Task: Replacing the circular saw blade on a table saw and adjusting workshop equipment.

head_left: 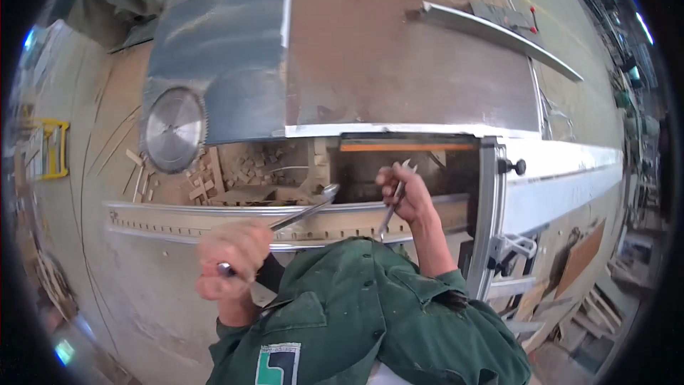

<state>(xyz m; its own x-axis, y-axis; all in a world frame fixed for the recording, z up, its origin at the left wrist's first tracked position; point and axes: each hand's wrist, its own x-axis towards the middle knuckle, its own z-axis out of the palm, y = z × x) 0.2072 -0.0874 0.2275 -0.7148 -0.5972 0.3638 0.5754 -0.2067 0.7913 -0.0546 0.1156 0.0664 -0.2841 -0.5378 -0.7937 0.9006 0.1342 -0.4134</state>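
Note:
My left hand (231, 260) is closed around a long metal wrench (303, 215). Its shaft points up and right over the rail, and a short end pokes out below the fist. Over the opening beside the saw table, my right hand (407, 196) grips a smaller metal wrench (390, 215), slanting, with one end above the fingers and the other toward my body. A large toothed circular saw blade (173, 130) lies flat at the left corner of the table, apart from both hands.
Wood scraps and sawdust (260, 164) fill the machine's open bay. A metal sliding rail (178, 224) crosses in front of me. The brown saw table (406, 64) carries a long metal fence (499, 32). A frame with a black knob (520, 167) stands at right; a yellow stand (55, 148) is far left.

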